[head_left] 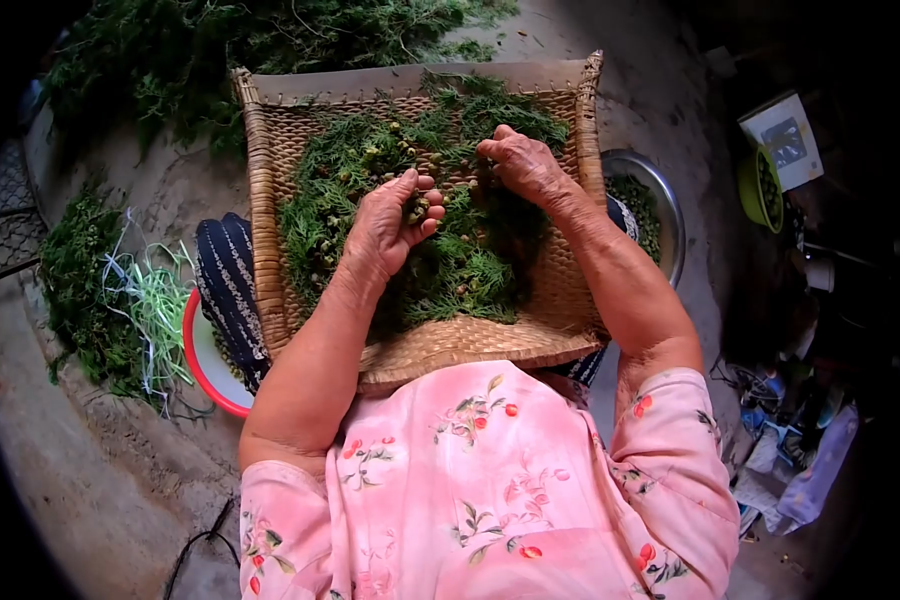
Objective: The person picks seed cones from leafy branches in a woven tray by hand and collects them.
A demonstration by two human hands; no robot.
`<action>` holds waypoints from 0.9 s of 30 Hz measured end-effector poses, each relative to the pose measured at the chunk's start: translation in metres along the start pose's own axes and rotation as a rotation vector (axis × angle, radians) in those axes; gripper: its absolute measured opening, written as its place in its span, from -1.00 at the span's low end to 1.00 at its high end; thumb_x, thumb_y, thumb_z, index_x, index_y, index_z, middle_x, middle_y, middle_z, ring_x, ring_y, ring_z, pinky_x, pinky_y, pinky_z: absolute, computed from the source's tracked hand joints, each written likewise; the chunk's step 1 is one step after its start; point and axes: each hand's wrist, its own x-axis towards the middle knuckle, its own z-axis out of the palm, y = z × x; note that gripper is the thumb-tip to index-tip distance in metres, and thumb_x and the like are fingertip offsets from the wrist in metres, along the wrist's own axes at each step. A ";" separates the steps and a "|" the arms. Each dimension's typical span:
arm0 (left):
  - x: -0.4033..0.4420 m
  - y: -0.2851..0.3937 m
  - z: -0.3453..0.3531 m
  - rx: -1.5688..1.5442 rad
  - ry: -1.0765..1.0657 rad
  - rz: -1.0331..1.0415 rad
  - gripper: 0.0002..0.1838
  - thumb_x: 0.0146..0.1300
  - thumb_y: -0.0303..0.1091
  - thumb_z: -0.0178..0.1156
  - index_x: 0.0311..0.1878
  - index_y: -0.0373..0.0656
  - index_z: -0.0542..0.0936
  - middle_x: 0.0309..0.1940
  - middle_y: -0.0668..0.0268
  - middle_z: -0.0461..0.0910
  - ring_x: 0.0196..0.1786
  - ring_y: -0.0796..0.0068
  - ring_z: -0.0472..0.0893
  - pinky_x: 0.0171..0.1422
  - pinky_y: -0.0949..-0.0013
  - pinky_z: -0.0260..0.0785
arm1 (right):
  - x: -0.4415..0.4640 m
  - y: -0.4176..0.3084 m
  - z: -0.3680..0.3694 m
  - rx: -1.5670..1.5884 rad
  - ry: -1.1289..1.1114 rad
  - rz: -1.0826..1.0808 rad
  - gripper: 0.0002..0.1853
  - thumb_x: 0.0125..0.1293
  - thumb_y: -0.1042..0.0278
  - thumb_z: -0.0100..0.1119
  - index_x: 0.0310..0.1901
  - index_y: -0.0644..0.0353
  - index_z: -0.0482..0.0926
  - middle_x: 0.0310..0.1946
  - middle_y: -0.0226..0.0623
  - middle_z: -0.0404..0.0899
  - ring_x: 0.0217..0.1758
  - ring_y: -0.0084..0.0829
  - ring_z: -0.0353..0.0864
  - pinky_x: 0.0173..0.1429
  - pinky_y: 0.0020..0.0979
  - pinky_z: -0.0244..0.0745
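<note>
A woven basket tray (pixel 262 200) rests across my lap, its floor strewn with feathery green conifer sprigs (pixel 470 270) and small round cones. My left hand (pixel 390 222) is over the middle of the tray, fingers curled around several small greenish-brown cones (pixel 416 208) in the palm. To its right and farther away, my right hand (pixel 525 168) is closed in a pinch just above the sprigs. What lies between its fingertips is too small and hidden to make out.
A red-rimmed basin (pixel 192 335) stands at the left, a metal basin (pixel 670 195) of small green cones at the right. Cut branches (pixel 170 60) pile at the back. Green and white plastic strips (pixel 155 310) lie left. A green bowl (pixel 760 190) sits far right.
</note>
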 end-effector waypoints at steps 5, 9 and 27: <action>0.001 0.000 -0.001 -0.019 0.031 -0.002 -0.71 0.31 -0.16 0.04 -0.15 -0.22 0.48 -0.44 0.30 0.54 -0.47 0.52 0.56 -0.48 0.52 0.49 | 0.003 -0.004 0.003 -0.073 0.009 -0.030 -0.82 0.07 0.52 0.05 -0.25 0.12 0.51 -0.26 -0.11 0.49 -0.16 -0.04 0.53 -0.11 -0.19 0.46; 0.003 -0.002 -0.002 -0.033 0.028 -0.002 -0.71 0.32 -0.16 0.03 -0.15 -0.23 0.47 -0.44 0.29 0.54 -0.45 0.51 0.57 -0.46 0.51 0.51 | 0.004 -0.002 -0.001 -0.002 0.107 0.067 -0.88 0.11 0.47 0.05 -0.28 0.15 0.51 -0.29 -0.08 0.51 -0.16 -0.03 0.53 -0.13 -0.15 0.45; 0.006 -0.004 -0.006 -0.078 -0.003 -0.048 -0.62 0.31 -0.08 0.02 -0.07 -0.25 0.46 -0.31 0.20 0.56 -0.36 0.45 0.60 -0.38 0.48 0.55 | -0.003 -0.023 0.006 -0.074 -0.021 -0.151 -0.77 0.03 0.59 0.06 -0.25 0.11 0.55 -0.23 -0.14 0.40 -0.06 -0.16 0.45 -0.02 -0.25 0.42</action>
